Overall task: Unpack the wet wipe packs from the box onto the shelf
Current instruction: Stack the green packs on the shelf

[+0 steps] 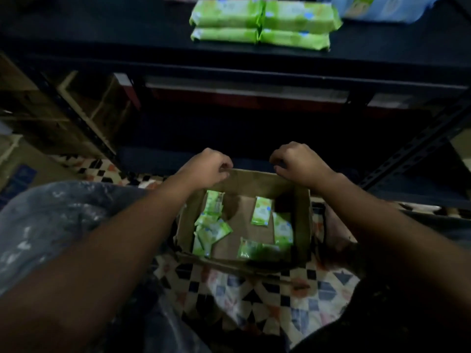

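Cardboard box point(304, 225) nearly empty, my left hand point(206, 168) and right hand point(297, 163) both curled over its far rim.
Green wipe packs point(260, 210) look light, soft, slippery; I'd pinch each across its flat middle.

Dim room. Patterned tile floor point(244, 296), black, white, orange diamonds. Dark metal rack upright point(418, 146) at right. Cardboard boxes point(84, 105) stacked left.
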